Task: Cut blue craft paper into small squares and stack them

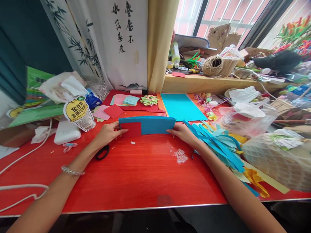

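Observation:
Between my two hands, a long blue paper (157, 126) stands on edge above the red table, its layers showing along the top. A red paper square (131, 128) lies against the left part of its near face. My left hand (109, 133) pinches the left end, thumb on the red square. At the other end, my right hand (181, 133) grips the blue paper between thumb and fingers. A black scissor handle (102, 152) shows beside my left wrist; the rest of it is hidden. My fingers behind the paper are mostly out of sight.
Blue paper strips (218, 145) lie heaped beside my right forearm. Behind are blue sheets (182, 105), small coloured squares (123, 99) and a folded paper flower (149, 100). A printed cup (80, 113) stands left, near a white cable (36, 150). White scraps (180, 156) dot the table.

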Tool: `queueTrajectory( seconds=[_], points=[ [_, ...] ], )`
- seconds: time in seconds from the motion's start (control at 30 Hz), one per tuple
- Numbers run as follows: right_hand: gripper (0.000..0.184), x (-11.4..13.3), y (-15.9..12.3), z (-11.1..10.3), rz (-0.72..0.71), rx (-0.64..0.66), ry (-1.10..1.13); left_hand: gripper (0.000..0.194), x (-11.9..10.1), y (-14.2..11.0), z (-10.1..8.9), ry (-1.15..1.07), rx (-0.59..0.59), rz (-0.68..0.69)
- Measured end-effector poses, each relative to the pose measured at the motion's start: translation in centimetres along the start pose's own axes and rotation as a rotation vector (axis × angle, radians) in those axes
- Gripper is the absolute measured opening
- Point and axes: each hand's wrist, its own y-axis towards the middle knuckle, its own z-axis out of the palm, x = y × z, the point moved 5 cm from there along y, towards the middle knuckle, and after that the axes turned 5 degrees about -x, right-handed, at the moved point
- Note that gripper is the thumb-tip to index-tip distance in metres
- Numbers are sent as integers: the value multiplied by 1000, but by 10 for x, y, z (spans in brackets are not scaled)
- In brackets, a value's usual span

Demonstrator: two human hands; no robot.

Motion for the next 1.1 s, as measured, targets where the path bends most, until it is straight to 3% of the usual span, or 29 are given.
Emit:
queueTrajectory(
  seconds=[0.23,0.47,0.63,0.93,1.1],
  points=[
    [22,-1,0,2,-18,6,-11,36,1,0,1,40,17,11],
    [58,19,-4,-13,-98,-223,-161,35,3,1,1,81,-1,37],
    [48,34,-5,-13,-173,-212,-370,36,3,1,1,83,1,44],
    [51,33,-6,-12,-146,-258,-428,36,4,1,0,97,4,38],
    [44,35,-7,-14,-134,-286,-455,35,4,2,0,89,15,38]
  ],
)
